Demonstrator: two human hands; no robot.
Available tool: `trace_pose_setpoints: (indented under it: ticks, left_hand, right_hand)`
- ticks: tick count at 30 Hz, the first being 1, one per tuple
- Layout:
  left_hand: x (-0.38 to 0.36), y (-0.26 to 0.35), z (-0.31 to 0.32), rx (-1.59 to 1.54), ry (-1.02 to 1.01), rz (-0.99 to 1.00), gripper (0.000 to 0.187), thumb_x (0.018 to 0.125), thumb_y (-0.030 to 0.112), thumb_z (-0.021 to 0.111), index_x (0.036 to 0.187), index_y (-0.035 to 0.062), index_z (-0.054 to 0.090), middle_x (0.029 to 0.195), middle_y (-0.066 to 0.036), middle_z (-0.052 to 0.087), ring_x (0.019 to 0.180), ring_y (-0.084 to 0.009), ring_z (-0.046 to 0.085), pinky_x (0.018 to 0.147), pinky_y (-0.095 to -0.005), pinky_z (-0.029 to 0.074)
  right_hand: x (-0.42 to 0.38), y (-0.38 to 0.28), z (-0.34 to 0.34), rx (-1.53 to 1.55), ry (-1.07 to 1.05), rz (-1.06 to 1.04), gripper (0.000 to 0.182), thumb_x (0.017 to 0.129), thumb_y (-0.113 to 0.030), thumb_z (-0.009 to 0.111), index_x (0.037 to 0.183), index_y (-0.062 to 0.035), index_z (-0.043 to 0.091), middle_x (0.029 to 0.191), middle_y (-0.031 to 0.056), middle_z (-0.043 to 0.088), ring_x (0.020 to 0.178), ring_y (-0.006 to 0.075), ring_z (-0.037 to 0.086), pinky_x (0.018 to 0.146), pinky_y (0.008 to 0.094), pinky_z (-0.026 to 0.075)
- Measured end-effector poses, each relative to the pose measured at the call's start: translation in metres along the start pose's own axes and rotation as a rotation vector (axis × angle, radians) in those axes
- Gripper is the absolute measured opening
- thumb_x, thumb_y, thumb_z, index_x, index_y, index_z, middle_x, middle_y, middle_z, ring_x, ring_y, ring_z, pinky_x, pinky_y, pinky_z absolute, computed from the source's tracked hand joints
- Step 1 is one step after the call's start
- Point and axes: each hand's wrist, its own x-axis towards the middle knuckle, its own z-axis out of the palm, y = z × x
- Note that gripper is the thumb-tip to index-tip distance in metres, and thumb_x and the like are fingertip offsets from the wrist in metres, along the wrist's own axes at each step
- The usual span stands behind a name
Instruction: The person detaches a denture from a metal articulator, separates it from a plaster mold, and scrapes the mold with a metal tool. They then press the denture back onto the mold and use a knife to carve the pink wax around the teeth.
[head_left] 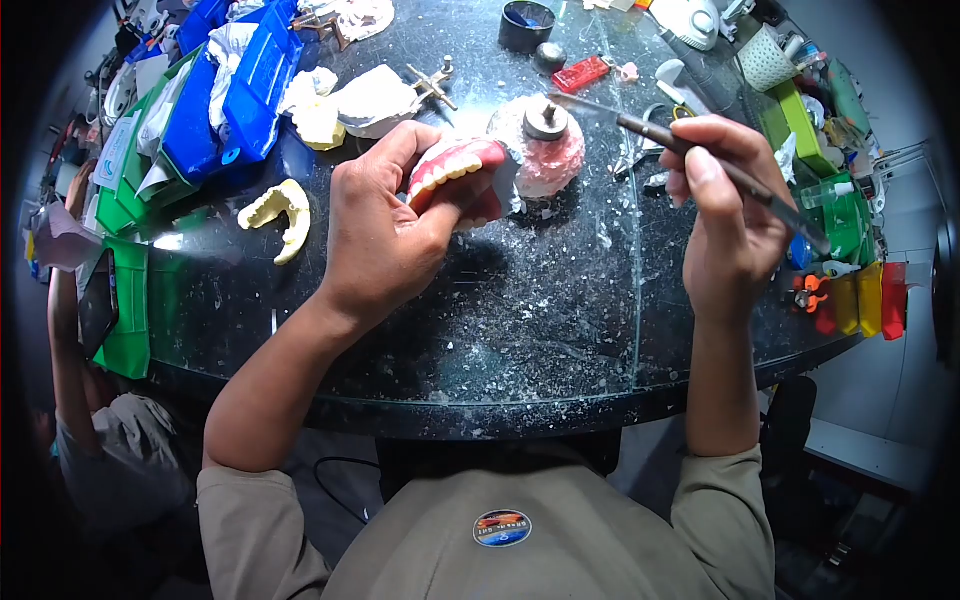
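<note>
Thumb and fingers of my left hand (385, 225) are closed round a denture model (455, 172) with pink gums and a row of cream teeth, held above the dark table. My right hand (735, 215) grips a slim dark tool (690, 148) like a pen, its thin metal tip pointing left toward the model but apart from it. Just behind the tip stands a pink, rough-surfaced round block (550, 165) with a metal knob on top. On the table left of my left hand lies a cream horseshoe-shaped piece (290, 222).
Blue bins (225, 100) and green bins (125, 300) line the left edge. White plaster pieces (375, 100), a black cup (525, 27) and a red block (580, 74) lie at the back. Red and yellow bins (868, 300) stand right. Another person's arm (65, 310) is far left.
</note>
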Motion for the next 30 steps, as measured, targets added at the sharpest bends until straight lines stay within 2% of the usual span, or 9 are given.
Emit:
trace_pose_setpoints:
  ticks: [4,7,11,16,30]
  left_hand:
    - [0.0,-0.002,0.001,-0.034,0.007,-0.012,0.011,0.081,0.006,0.066,0.085,-0.0026,0.061,0.075,-0.01,0.067,0.071,-0.0129,0.067,0.064,-0.026,0.053]
    - [0.0,0.004,0.002,-0.077,0.01,-0.047,0.009,0.082,0.005,0.066,0.085,-0.0027,0.061,0.075,-0.01,0.067,0.071,-0.0135,0.067,0.063,-0.0259,0.054]
    - [0.0,0.005,0.003,-0.103,0.006,-0.048,0.009,0.082,0.004,0.065,0.086,-0.0027,0.061,0.076,-0.01,0.068,0.073,-0.0148,0.068,0.063,-0.0262,0.055]
    - [0.001,0.0,0.0,-0.007,-0.006,0.017,0.01,0.081,0.004,0.066,0.087,-0.0028,0.061,0.076,-0.011,0.068,0.073,-0.0154,0.069,0.063,-0.0267,0.055]
    - [0.0,0.004,0.001,-0.014,0.007,-0.004,0.011,0.08,0.005,0.067,0.086,-0.0022,0.061,0.076,-0.011,0.067,0.072,-0.0144,0.068,0.063,-0.0264,0.054]
  right_hand:
    - [-0.008,-0.012,0.009,-0.098,-0.081,-0.143,0.018,0.076,0.002,0.058,0.094,0.0072,0.06,0.086,0.0118,0.063,0.074,0.0122,0.061,0.065,0.0226,0.05]
    - [-0.008,-0.013,0.014,-0.234,-0.139,-0.329,0.025,0.065,0.008,0.057,0.09,0.0068,0.06,0.08,0.0145,0.064,0.07,0.0201,0.063,0.066,0.0283,0.051]
    - [-0.006,-0.009,0.015,-0.296,-0.205,-0.483,0.028,0.062,0.008,0.058,0.09,0.005,0.061,0.079,0.0139,0.064,0.071,0.0219,0.064,0.066,0.0307,0.053]
    - [-0.007,-0.01,0.017,-0.346,-0.214,-0.516,0.032,0.06,0.007,0.059,0.091,0.0033,0.063,0.078,0.0128,0.064,0.071,0.0223,0.065,0.066,0.0311,0.054]
    - [-0.008,-0.01,0.019,-0.376,-0.22,-0.528,0.033,0.059,0.007,0.061,0.091,0.0023,0.065,0.078,0.0126,0.063,0.071,0.022,0.065,0.063,0.031,0.054]
